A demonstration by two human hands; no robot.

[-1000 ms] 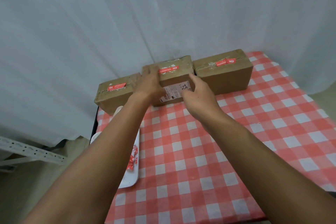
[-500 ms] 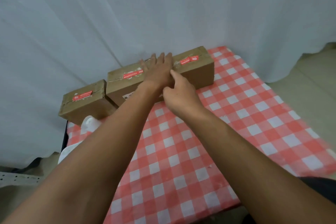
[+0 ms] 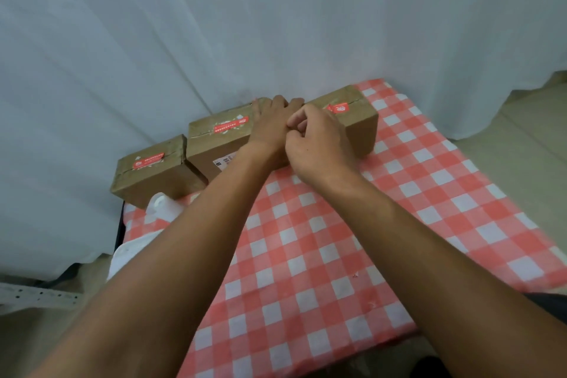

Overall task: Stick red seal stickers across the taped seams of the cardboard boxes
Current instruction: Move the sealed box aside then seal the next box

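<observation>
My left grip [image 3: 271,123] lies flat and released on the middle box [image 3: 221,144]; my right grip [image 3: 316,138] is curled, clenched on nothing I can see. Each of the three boxes on the checked tabletop [image 3: 306,255] wears a red sticker [image 3: 148,160]. A curtain [image 3: 276,24] hangs behind.

Boxes [image 3: 245,144] side by side on table [image 3: 429,193]

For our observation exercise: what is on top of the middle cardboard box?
A red sticker lies across its taped seam, and the left hand rests flat on the right end. Whatever lies under that hand is hidden.
</observation>
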